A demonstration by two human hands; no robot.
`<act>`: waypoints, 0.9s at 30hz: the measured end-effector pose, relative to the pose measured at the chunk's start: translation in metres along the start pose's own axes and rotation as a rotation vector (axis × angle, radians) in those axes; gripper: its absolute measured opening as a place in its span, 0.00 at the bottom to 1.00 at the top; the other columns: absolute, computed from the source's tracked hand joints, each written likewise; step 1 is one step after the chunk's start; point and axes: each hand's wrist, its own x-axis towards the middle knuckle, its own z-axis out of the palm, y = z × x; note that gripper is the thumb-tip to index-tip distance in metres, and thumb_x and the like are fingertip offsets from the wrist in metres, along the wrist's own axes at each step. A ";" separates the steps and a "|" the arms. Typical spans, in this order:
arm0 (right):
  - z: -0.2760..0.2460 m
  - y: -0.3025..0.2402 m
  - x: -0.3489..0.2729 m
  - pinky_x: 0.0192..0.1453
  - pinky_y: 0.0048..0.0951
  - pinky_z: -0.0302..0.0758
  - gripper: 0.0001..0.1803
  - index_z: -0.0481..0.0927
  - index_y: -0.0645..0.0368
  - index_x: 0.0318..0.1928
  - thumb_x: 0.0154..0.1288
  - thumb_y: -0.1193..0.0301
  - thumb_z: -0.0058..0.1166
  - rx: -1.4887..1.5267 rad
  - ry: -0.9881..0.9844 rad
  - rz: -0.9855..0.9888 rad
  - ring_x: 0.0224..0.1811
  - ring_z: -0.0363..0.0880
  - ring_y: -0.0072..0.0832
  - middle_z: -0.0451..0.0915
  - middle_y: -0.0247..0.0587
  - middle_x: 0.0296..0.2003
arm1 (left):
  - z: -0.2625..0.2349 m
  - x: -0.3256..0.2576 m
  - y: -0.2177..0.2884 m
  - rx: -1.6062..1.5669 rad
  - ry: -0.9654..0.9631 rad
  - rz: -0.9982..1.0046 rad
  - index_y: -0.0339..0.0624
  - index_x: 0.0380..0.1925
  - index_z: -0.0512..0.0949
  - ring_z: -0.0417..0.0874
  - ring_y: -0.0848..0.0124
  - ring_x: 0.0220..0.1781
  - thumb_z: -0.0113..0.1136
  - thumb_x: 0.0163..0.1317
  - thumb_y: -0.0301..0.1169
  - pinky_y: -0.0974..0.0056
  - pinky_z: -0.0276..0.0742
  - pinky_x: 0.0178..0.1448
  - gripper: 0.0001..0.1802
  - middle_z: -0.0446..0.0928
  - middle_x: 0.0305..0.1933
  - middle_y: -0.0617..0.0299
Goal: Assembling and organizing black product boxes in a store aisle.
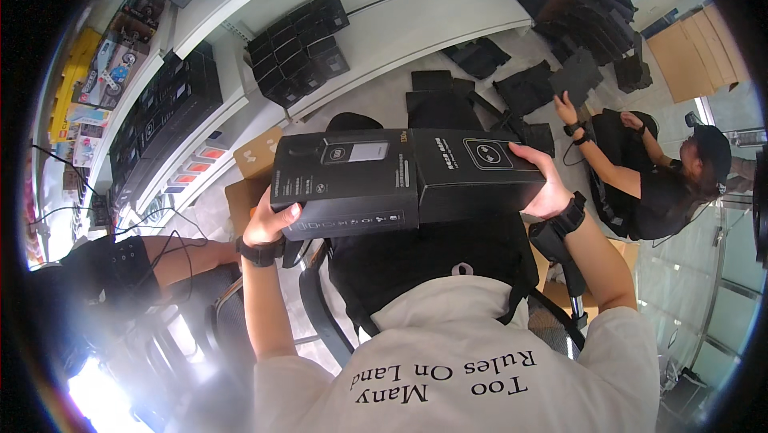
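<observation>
You are holding a long black carton [408, 181] up in front of your chest, level and lengthwise, well above your lap. It reads as two parts: a left sleeve or box and a right one that meet at a seam near the middle, flush at the top edge. Whether one part is sliding into the other or two boxes are simply pressed end to end, you cannot tell from here; judging by the closed seam, the joining looks close to finished, and the carton has not been set down anywhere.

Your left hand [268, 225] is clamped on the lower left corner, thumb on the front face and fingers behind. Your right hand [544, 185] is closed round the right end, fingers wrapped over the top edge, palm under the end.

Room to move is tight below: the black bag [432, 261] in your lap lies just under the carton. Straight ahead, flat black pieces [436, 89] litter the floor, and beyond them a stack of black boxes [300, 49] stands on a white ledge [432, 21]. A brown cardboard box [256, 157] sits just behind the carton's left end.

To your right a seated person [664, 177] in black handles a dark sheet, apart from your right elbow. To your left another person's arm [188, 257] reaches in, near your left forearm. Upward is your freest direction.
</observation>
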 end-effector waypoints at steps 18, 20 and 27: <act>0.091 -0.018 -0.045 0.54 0.26 0.73 0.15 0.81 0.57 0.48 0.69 0.61 0.53 -0.048 -0.007 -0.045 0.47 0.80 0.23 0.83 0.35 0.45 | 0.009 -0.012 -0.024 -0.122 0.243 0.142 0.31 0.63 0.66 0.75 0.68 0.57 0.68 0.58 0.45 0.63 0.68 0.63 0.40 0.75 0.57 0.57; 0.088 -0.014 -0.042 0.54 0.24 0.71 0.14 0.81 0.57 0.46 0.69 0.60 0.54 -0.032 0.046 -0.072 0.46 0.79 0.21 0.82 0.32 0.43 | 0.031 -0.007 -0.004 -0.113 0.341 0.158 0.32 0.62 0.68 0.75 0.70 0.56 0.59 0.65 0.39 0.65 0.69 0.61 0.30 0.76 0.56 0.58; 0.102 -0.027 -0.045 0.57 0.26 0.70 0.20 0.76 0.58 0.53 0.67 0.60 0.56 -0.150 0.022 -0.151 0.49 0.78 0.24 0.80 0.36 0.48 | 0.064 -0.010 0.005 0.060 0.543 0.160 0.30 0.61 0.70 0.76 0.70 0.55 0.51 0.70 0.34 0.68 0.69 0.59 0.24 0.77 0.54 0.57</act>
